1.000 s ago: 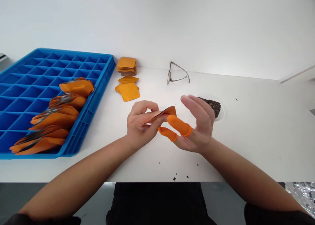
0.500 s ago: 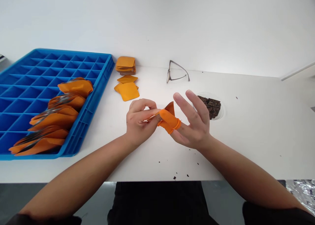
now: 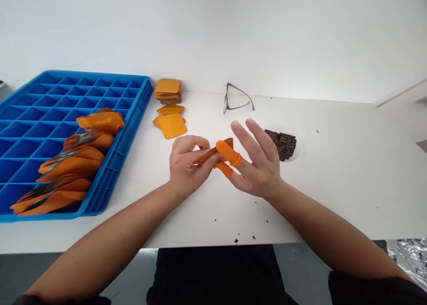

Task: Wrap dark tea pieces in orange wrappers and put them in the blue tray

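Between thumb and fingers, my left hand pinches an orange packet, seen nearly edge-on. Orange finger cots cover the thumb and index finger of my right hand; those two tips are at the packet's right part, and its other fingers are spread upward. Whether the right fingertips grip the packet or only touch it is hard to see. Behind my left hand lie loose orange packets and a stack of them. Dark brown pieces sit in a clear round dish just beyond my right hand.
A blue divided tray stands at the left, with orange packets bunched along its right side. Folded-open glasses lie near the wall. Dark crumbs are scattered near the table's front edge. Crinkled silver material shows at the lower right.
The orange packet has turned flatter and more edge-on between my hands. My right thumb and index finger have spread slightly apart. The whole view has shifted a little.
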`<state>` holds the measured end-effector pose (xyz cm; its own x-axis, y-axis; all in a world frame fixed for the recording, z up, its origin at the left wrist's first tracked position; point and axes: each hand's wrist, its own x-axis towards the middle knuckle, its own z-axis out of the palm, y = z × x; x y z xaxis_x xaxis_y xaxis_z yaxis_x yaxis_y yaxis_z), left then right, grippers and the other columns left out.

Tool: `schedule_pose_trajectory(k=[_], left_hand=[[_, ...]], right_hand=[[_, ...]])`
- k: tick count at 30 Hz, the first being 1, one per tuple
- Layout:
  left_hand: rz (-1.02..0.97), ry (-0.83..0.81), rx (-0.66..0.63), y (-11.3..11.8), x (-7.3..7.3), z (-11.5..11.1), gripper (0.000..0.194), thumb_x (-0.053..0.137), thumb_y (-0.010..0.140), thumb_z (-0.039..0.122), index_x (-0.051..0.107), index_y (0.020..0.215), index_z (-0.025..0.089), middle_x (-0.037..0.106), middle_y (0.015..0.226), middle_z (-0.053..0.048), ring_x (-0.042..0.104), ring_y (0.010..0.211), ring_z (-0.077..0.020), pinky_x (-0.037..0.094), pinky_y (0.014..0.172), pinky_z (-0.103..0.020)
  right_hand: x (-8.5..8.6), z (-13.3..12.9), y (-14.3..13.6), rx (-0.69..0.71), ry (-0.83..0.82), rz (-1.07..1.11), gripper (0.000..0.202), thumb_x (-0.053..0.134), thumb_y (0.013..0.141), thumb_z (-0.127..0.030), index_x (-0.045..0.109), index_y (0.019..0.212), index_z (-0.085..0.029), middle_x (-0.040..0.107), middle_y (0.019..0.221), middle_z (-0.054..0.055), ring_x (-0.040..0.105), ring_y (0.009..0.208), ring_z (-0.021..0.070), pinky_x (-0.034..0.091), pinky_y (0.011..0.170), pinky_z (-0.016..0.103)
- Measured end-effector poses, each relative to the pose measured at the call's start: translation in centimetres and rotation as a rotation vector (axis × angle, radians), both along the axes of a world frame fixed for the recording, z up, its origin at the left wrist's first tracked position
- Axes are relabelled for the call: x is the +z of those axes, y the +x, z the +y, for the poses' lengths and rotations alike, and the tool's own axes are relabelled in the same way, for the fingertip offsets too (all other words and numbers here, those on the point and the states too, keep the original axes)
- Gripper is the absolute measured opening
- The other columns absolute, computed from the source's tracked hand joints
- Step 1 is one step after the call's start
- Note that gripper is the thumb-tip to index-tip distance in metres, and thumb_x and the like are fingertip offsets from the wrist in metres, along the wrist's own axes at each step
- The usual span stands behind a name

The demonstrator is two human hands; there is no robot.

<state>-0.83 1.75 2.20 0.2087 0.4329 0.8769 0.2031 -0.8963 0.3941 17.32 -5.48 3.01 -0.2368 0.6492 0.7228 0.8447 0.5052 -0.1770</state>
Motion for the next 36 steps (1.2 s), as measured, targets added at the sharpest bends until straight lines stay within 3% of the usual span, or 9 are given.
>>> schedule_pose_trajectory(k=[6,10,14,18,23,26,29,36], left_hand=[[0.031,-0.019,0.021,0.1,0.0,0.1,0.022,0.080,0.086,0.025,0.072,0.066,0.021,0.066,0.073,0.002,0.057,0.063,-0.0097,0.042,0.062,-0.029],[0.068,-0.074,0.054,0.0,-0.1,0.0,0.027,0.078,0.088,0.028,0.071,0.062,0.020,0.067,0.074,0.001,0.058,0.064,-0.0104,0.043,0.063,-0.029],[0.068,-0.084,0.042,0.0,-0.3,0.1,0.027,0.078,0.087,0.026,0.069,0.062,0.019,0.066,0.075,0.001,0.059,0.065,-0.0106,0.043,0.063,-0.030],[0.097,0.027,0.033,0.1,-0.4,0.5,0.020,0.079,0.087,0.023,0.070,0.068,0.021,0.065,0.073,0.003,0.056,0.064,-0.0108,0.040,0.067,-0.032],[0.180,0.198,0.091,0.0,-0.3,1.0,0.021,0.080,0.086,0.023,0.065,0.072,0.020,0.066,0.074,0.002,0.057,0.066,-0.0123,0.038,0.070,-0.034],[0.243,0.323,0.133,-0.2,-0.2,1.0,0.016,0.084,0.082,0.025,0.068,0.083,0.022,0.069,0.077,0.002,0.058,0.068,-0.0139,0.039,0.072,-0.035],[0.281,0.368,0.134,-0.3,0.0,1.0,0.015,0.083,0.083,0.025,0.068,0.086,0.024,0.070,0.079,0.002,0.059,0.069,-0.0148,0.039,0.072,-0.035],[0.334,0.232,0.081,-0.5,-0.2,1.0,0.013,0.078,0.085,0.018,0.066,0.082,0.022,0.070,0.080,0.001,0.058,0.069,-0.0154,0.041,0.073,-0.035]], right_hand=[[0.2,0.4,0.1,-0.053,0.333,-0.170,0.048,0.073,0.089,-0.027,0.062,0.134,-0.038,0.051,0.158,-0.002,0.046,0.149,0.0254,0.051,0.115,0.043],[0.1,0.8,0.0,-0.104,0.412,-0.235,0.039,0.071,0.090,-0.028,0.065,0.128,-0.028,0.063,0.146,0.005,0.050,0.146,0.0247,0.055,0.110,0.039],[0.0,0.9,-0.2,-0.095,0.449,-0.224,0.029,0.072,0.088,-0.024,0.066,0.117,-0.025,0.069,0.137,0.006,0.058,0.138,0.0252,0.059,0.101,0.039],[0.5,0.8,-0.4,-0.012,0.366,-0.140,0.028,0.074,0.087,-0.022,0.062,0.111,-0.019,0.070,0.135,0.013,0.062,0.131,0.0275,0.060,0.099,0.041],[1.9,0.3,0.0,0.016,0.125,-0.129,0.022,0.070,0.089,-0.021,0.059,0.108,-0.020,0.056,0.151,0.019,0.055,0.139,0.0328,0.057,0.103,0.049],[2.5,0.1,0.2,0.049,0.048,-0.101,0.022,0.069,0.089,-0.020,0.059,0.109,-0.019,0.052,0.154,0.021,0.052,0.142,0.0344,0.056,0.105,0.051],[2.4,0.2,0.3,0.093,0.054,-0.050,0.015,0.068,0.089,-0.018,0.058,0.100,-0.019,0.056,0.150,0.021,0.054,0.140,0.0330,0.056,0.106,0.050],[1.7,0.9,0.5,0.097,0.186,0.005,0.010,0.064,0.090,-0.011,0.061,0.092,-0.020,0.066,0.141,0.015,0.059,0.135,0.0274,0.059,0.104,0.044]])
